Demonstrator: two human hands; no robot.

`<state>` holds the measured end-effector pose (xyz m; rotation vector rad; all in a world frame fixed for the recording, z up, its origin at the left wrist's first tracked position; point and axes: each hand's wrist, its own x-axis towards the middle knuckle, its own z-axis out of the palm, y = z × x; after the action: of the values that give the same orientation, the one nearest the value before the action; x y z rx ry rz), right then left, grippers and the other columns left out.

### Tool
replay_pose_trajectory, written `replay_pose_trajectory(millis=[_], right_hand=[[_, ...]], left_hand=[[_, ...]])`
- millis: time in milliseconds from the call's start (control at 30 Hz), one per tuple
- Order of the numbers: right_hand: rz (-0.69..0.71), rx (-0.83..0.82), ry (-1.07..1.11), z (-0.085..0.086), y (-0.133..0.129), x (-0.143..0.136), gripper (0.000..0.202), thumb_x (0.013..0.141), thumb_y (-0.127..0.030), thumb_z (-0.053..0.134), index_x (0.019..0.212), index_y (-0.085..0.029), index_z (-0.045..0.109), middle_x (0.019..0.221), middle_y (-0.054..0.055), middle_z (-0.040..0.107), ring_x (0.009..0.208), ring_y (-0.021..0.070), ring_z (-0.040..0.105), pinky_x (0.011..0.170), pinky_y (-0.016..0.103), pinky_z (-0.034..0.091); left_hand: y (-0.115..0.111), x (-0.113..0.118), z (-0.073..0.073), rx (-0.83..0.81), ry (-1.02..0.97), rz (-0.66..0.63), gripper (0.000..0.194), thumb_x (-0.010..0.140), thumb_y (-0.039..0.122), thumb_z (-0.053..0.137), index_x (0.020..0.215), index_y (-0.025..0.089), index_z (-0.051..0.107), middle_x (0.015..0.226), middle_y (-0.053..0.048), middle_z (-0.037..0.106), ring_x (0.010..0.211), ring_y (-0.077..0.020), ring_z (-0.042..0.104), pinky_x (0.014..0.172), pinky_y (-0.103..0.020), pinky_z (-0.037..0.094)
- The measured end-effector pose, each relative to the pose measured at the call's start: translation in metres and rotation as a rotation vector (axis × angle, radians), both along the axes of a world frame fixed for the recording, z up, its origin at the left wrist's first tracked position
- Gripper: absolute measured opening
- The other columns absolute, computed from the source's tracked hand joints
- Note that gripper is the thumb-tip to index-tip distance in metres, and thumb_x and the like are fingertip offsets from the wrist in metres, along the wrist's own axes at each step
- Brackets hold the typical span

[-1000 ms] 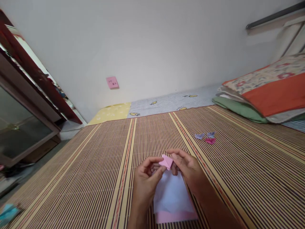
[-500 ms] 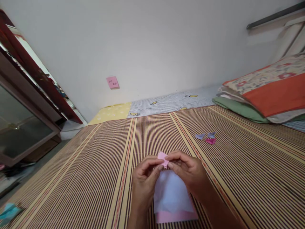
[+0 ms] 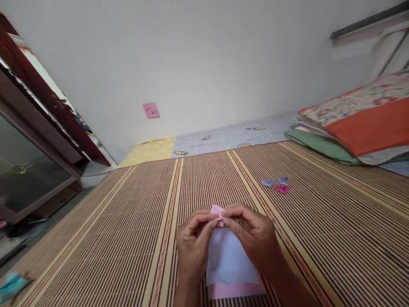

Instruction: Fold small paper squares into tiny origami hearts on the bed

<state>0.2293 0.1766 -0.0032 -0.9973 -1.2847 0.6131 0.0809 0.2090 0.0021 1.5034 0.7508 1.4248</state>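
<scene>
A small folded piece of pink paper (image 3: 217,209) is pinched between my two hands, above the striped mat (image 3: 134,238). My left hand (image 3: 194,238) grips its left side between thumb and fingers. On its right side, the thumb and forefinger of my right hand (image 3: 252,230) are closed on it; fingertips hide part of the paper. Below my hands lies a pale blue sheet of paper (image 3: 228,260), with a pink sheet (image 3: 236,291) showing from under its near edge.
Folded paper pieces, two lilac and one magenta (image 3: 282,188), lie on the mat to the right. Folded bedding (image 3: 367,128) is stacked at the far right. A turquoise item (image 3: 12,285) sits at the lower left. A pink note (image 3: 151,110) is on the wall (image 3: 204,64).
The pink paper has bent at its lower part between my fingertips, and a small flap now sticks out below. My hands have shifted only slightly.
</scene>
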Motion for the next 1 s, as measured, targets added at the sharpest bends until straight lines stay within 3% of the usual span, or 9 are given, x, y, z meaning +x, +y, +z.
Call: replay_pose_trajectory(millis=[400, 567, 1000], right_hand=[[0.001, 0.031, 0.03, 0.001, 0.0, -0.003, 0.008, 0.092, -0.02, 0.066, 0.085, -0.023, 0.068, 0.09, 0.004, 0.066, 0.089, 0.0208, 0.066, 0.078, 0.033, 0.054], [0.003, 0.009, 0.042, 0.003, 0.0, -0.002, 0.009, 0.092, -0.018, 0.064, 0.083, -0.022, 0.067, 0.088, 0.003, 0.066, 0.086, 0.02, 0.066, 0.076, 0.032, 0.053], [-0.003, -0.112, 0.121, 0.006, -0.002, -0.004, 0.014, 0.089, -0.023, 0.068, 0.076, -0.021, 0.063, 0.08, 0.002, 0.066, 0.077, 0.0189, 0.064, 0.072, 0.032, 0.052]], left_hand=[[-0.002, 0.007, 0.005, -0.052, -0.035, 0.033, 0.003, 0.082, 0.018, 0.077, 0.08, 0.02, 0.079, 0.085, -0.004, 0.075, 0.083, -0.0184, 0.07, 0.075, -0.027, 0.056], [-0.004, 0.01, 0.005, -0.115, -0.048, 0.082, 0.003, 0.078, 0.02, 0.08, 0.077, 0.02, 0.077, 0.081, -0.003, 0.075, 0.075, -0.0163, 0.069, 0.069, -0.024, 0.055], [-0.006, 0.012, 0.004, -0.117, -0.039, 0.095, 0.012, 0.08, 0.025, 0.08, 0.074, 0.018, 0.072, 0.079, -0.003, 0.074, 0.077, -0.0175, 0.069, 0.073, -0.027, 0.055]])
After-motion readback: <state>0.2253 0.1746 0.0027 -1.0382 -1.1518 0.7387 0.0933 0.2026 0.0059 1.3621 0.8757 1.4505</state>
